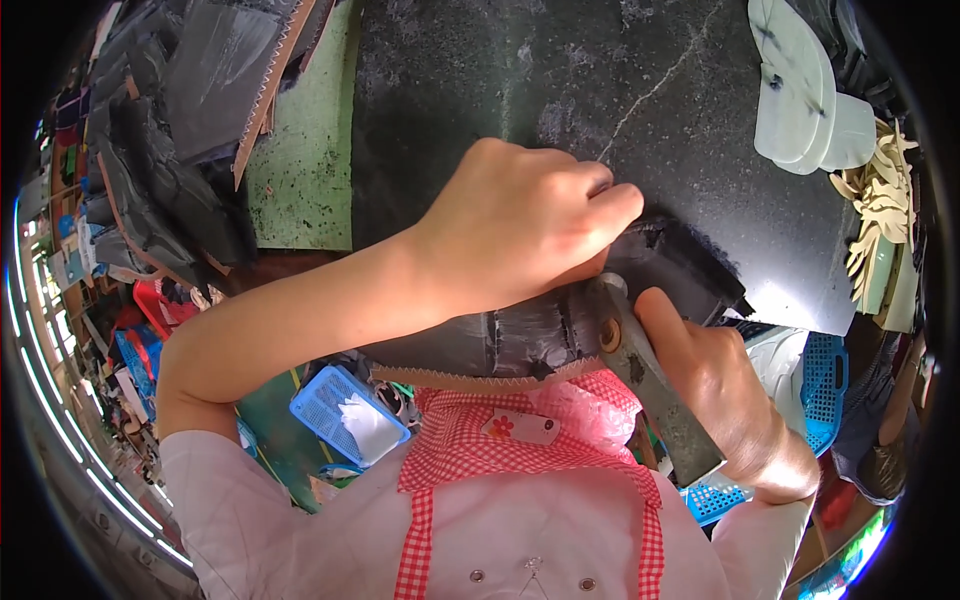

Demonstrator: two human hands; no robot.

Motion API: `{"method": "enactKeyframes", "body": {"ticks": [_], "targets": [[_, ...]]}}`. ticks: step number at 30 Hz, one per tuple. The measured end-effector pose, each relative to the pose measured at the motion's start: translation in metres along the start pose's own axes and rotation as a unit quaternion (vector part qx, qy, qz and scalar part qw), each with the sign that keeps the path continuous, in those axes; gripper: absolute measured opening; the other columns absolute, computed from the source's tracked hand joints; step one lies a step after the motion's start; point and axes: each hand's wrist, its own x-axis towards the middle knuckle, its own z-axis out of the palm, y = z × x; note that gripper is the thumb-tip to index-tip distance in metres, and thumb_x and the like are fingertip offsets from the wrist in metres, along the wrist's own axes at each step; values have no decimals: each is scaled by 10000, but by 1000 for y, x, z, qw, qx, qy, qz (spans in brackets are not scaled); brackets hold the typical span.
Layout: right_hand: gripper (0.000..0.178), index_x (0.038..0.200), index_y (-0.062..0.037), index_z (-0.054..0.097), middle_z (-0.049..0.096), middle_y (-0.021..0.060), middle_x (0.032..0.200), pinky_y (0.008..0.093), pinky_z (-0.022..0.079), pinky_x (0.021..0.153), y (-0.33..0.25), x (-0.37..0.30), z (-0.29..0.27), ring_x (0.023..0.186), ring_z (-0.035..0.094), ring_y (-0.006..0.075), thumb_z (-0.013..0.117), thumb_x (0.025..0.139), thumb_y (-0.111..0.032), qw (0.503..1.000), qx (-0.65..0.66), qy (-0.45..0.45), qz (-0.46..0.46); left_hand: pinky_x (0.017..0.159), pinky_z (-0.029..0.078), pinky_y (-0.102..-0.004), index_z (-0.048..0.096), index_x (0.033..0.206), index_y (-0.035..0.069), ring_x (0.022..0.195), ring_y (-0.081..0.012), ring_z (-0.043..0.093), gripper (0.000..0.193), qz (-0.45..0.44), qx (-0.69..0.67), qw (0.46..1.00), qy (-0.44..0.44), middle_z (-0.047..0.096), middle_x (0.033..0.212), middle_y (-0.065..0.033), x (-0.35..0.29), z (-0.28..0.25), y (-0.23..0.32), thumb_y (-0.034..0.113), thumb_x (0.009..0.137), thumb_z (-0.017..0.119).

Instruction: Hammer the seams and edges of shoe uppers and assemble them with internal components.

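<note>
A black leather-like piece point(470, 340) with a brown, zigzag-stitched edge lies along the near edge of the dark work slab point(460, 100). My left hand point(535, 215) is closed over it, knuckles up, and the fingertips are hidden under the hand. Another folded black part of the work point(680, 265) shows just right of that hand. In my right hand point(710, 375) is a hammer with a long, flared grey steel head point(665, 405); its handle is mostly hidden. The hammer head's narrow end is close to my left fingers, over the black piece.
Stacked black pieces with stitched brown edges point(200, 80) lie at the far left beside a pale green board point(305, 160). Pale translucent templates point(800, 100) and cream-coloured cut pieces point(875, 200) sit at the right. Below the slab are blue baskets point(345, 410) and a red-checked apron point(460, 430).
</note>
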Motion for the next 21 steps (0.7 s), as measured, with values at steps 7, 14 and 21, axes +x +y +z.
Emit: {"method": "enactKeyframes", "body": {"ticks": [7,14,21], "targets": [[167,1051,-21,489,609,196,716,447,528,549,10,-4,6,663,676,395,596,959,-111,999,14,32,26,627,505,-327,758,901,153,691,-172,631,213,-47,-111,993,20,688,772,14,-13,-11,-12,126,709,844],[122,1009,61,664,643,128,948,293,466,675,-23,5,-37,788,621,185,639,911,-7,976,38,186,106,675,453,-309,763,805,150,720,-169,563,151,-16,-67,996,49,653,748,41,-15,-5,-11,144,685,853],[101,1008,42,645,593,88,969,253,439,737,-21,9,-44,836,568,143,601,956,-33,968,0,240,71,703,401,-340,758,818,171,777,-167,541,163,-57,-72,995,23,624,744,63,-13,-6,-6,192,687,853]]}}
